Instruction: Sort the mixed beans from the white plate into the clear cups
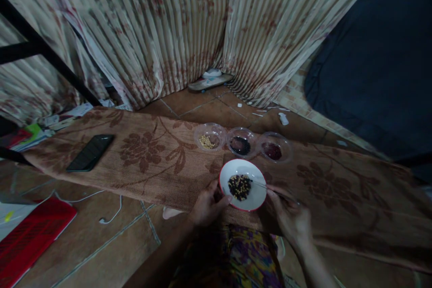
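Observation:
A white bowl (257, 196) with a red rim stands near the front edge of the cloth-covered bench. Mixed black and pale beans (240, 187) lie in its middle. My left hand (209, 204) holds the bowl's left side, thumb over the rim. In my right hand (293, 218) are thin metal tweezers (259, 184), their tips reaching over the bowl to the beans. Just behind the bowl are three clear plastic cups in a row: one with pale soybeans (206, 142), one with black beans (240, 145), one with dark red beans (272, 150).
A black phone (90, 153) rests on the brown flowered cloth (189, 175) at left. Striped curtains (162, 27) hang behind, with a skateboard (211, 82) at their foot. White scraps (283, 119) lie on the tiled floor. A red item (40, 238) is at lower left.

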Motion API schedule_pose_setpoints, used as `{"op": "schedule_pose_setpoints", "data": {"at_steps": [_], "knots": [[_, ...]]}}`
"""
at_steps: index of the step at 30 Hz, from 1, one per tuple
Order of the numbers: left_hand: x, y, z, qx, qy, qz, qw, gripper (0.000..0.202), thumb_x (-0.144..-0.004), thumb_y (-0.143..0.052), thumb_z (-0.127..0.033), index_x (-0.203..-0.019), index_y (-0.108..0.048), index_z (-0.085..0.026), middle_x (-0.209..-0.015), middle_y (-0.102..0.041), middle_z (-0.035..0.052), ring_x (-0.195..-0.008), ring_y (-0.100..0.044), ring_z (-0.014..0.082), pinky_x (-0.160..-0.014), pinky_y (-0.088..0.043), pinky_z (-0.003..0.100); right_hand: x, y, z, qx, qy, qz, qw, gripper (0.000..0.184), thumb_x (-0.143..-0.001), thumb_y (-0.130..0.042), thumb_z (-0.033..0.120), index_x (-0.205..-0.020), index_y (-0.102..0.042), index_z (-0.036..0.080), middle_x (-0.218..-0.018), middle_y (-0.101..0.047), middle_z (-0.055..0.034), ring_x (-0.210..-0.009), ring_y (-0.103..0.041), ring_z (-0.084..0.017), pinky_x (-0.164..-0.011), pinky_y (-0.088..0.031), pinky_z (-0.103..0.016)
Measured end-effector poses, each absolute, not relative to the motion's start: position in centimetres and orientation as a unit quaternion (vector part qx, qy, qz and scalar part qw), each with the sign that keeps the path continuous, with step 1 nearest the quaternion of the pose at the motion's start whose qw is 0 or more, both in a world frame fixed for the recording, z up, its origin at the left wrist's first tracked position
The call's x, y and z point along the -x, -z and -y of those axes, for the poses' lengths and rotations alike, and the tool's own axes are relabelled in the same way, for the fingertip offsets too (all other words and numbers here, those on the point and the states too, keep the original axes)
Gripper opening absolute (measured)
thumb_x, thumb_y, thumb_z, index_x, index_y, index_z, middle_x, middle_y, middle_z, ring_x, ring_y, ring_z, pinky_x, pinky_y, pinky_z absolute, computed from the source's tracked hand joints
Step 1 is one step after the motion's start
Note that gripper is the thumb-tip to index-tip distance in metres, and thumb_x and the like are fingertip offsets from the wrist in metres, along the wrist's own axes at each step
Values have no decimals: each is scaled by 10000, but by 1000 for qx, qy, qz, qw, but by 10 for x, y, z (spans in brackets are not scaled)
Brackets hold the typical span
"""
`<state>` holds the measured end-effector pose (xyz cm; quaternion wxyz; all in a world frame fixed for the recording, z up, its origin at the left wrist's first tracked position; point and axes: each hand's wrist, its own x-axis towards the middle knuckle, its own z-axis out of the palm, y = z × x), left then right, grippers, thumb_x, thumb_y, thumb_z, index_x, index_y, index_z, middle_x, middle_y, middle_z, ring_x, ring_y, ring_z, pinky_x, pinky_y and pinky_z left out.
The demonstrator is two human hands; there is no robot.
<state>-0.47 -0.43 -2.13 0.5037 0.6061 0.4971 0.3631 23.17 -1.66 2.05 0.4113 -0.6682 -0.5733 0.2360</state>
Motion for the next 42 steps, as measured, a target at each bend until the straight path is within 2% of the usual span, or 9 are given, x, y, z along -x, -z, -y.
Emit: {"op": "schedule_pose_setpoints", "data": {"at_steps": [7,13,17,24,28,33,37,42], "knots": [[4,17,5,-606,-367,-486,512,494,-840,-610,-366,-1291,-509,-191,-1025,-695,35,-899,-622,196,-840,-493,292,-224,-39,-16,637,-202,543,509,276,-783,-635,444,-853,-732,195,-920,-739,-92,-869,-685,-239,-772,-540,-365],[3,11,4,-590,-395,-450,542,460,-842,-616,-349,-1258,-531,-170,-1054,-690,49,-944,-626,209,-853,-496,298,-212,-50,-48,605,-191,547,546,266,-808,-610,415,-867,-727,183,-914,-736,-85,-872,-678,-226,-816,-524,-377],[2,15,4,-575,-409,-438,557,419,-830,-636,-352,-1203,-566,-173,-1000,-697,39,-906,-631,207,-840,-508,303,-208,-47,-80,584,-188,566,551,295,-824,-577,421,-858,-724,168,-938,-729,-96,-924,-661,-234,-881,-496,-417],[0,20,5,-558,-422,-422,576,446,-843,-625,-339,-1242,-525,-167,-1038,-695,56,-941,-637,216,-863,-512,316,-206,-41,-101,569,-217,531,589,307,-785,-618,423,-884,-723,152,-939,-728,-97,-888,-671,-234,-801,-533,-406],[1,16,5,-566,-409,-435,568,476,-836,-629,-345,-1263,-513,-170,-1049,-699,53,-938,-638,217,-848,-512,316,-209,-43,-73,599,-198,521,575,284,-792,-623,403,-870,-729,151,-937,-731,-108,-893,-674,-234,-837,-521,-410],[3,18,5,-575,-377,-470,553,491,-823,-633,-372,-1263,-528,-180,-1036,-699,42,-937,-633,213,-868,-500,315,-220,-39,-31,632,-234,485,557,284,-751,-667,410,-865,-729,157,-852,-742,-101,-794,-693,-238,-754,-554,-398],[4,19,4,-586,-364,-484,538,475,-823,-630,-381,-1251,-546,-193,-1026,-692,41,-932,-621,208,-861,-493,298,-231,-28,-7,651,-257,506,504,280,-749,-670,429,-864,-736,182,-900,-742,-98,-824,-693,-245,-727,-557,-369],[5,20,4,-599,-355,-487,527,492,-834,-617,-389,-1282,-524,-206,-1054,-686,42,-929,-622,206,-845,-493,286,-238,-16,6,661,-249,576,411,295,-810,-601,467,-897,-723,212,-959,-727,-82,-924,-663,-251,-811,-512,-389]]}}
